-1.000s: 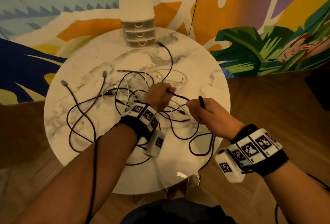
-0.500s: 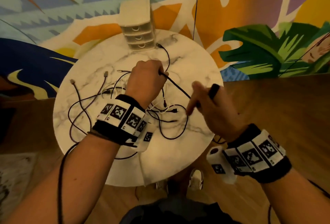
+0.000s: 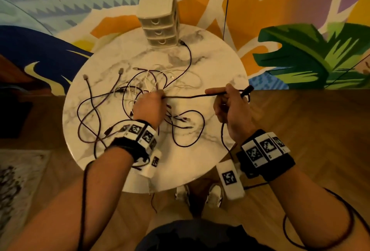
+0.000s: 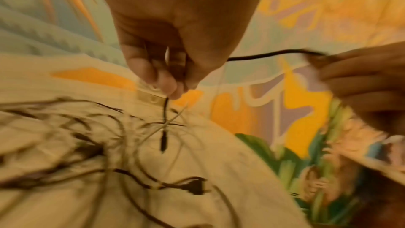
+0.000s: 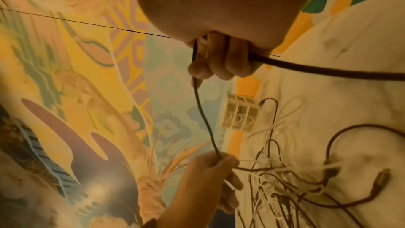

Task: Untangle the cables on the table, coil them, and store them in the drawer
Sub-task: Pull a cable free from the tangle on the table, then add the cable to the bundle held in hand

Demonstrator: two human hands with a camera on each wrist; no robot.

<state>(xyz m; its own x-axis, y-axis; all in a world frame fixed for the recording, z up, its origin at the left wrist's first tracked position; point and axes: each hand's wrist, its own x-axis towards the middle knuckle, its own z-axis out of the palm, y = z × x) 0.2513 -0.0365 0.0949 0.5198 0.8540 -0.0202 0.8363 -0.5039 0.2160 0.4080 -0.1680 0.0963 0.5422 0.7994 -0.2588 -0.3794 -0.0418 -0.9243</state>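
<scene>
Both hands [image 3: 149,105] [image 3: 233,108] grip one black cable [image 3: 190,96] above the tangle [image 3: 144,90], near the drawers [image 3: 160,28].

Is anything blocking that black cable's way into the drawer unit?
Yes. The black cable, stretched between left hand and right hand, still runs into the tangle, and the drawer unit's drawers are all shut.

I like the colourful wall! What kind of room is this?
Probably a lounge or café-like room, though that's a guess: a big painted mural covers the wall, a round marble table stands before it, and the floor is wooden.
</scene>
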